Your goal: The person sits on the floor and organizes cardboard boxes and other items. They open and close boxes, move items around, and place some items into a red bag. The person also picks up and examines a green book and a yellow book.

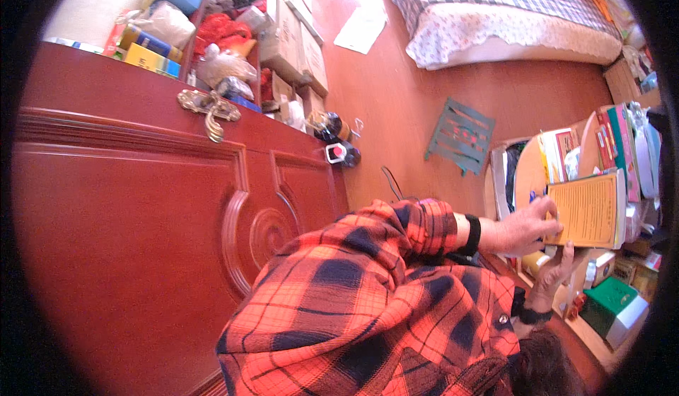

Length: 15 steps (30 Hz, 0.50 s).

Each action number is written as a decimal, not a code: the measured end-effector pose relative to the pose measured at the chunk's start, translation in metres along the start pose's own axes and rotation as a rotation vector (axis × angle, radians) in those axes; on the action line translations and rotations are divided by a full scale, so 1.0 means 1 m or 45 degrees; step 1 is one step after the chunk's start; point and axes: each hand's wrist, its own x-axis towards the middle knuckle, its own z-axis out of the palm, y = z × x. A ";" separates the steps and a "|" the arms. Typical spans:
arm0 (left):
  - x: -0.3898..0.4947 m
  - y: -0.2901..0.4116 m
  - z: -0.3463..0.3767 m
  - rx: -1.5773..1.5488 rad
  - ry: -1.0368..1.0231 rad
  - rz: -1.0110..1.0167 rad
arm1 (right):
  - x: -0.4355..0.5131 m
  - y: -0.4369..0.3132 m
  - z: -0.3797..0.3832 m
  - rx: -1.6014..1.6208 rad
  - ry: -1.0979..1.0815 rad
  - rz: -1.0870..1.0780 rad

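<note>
A book or booklet (583, 210) with a yellow-orange printed face is held at the right side, over a cluttered wooden surface. My left hand (522, 231) reaches in from above, its bent fingers gripping the near edge of the book. Below it, my right hand (549, 279) has its thumb against the lower edge of the book; its other fingers are partly hidden. Both wrists carry dark bands, and plaid sleeves cover my arms. Behind the book stand other books (612, 136) and printed packages.
Near my right hand sits a green and white box (612, 308). A green plastic stool (461, 136) stands on the wooden floor (392, 115). A red wooden door (132, 210) fills the left side; beyond it are cartons (292, 40) and dark bottles (347, 154). A bed (498, 30) lies further off.
</note>
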 end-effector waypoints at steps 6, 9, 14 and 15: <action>0.000 -0.007 -0.016 -0.099 -0.271 -0.160 | 0.009 0.006 0.007 -0.062 0.010 0.028; 0.005 -0.022 -0.021 0.010 -0.253 -0.284 | 0.010 0.007 0.006 0.058 0.061 0.183; 0.016 -0.056 -0.038 0.226 0.012 -0.638 | 0.007 0.008 0.008 0.304 0.097 0.326; 0.018 -0.061 -0.040 -0.104 -0.078 -0.823 | 0.006 0.008 0.009 0.352 0.089 0.340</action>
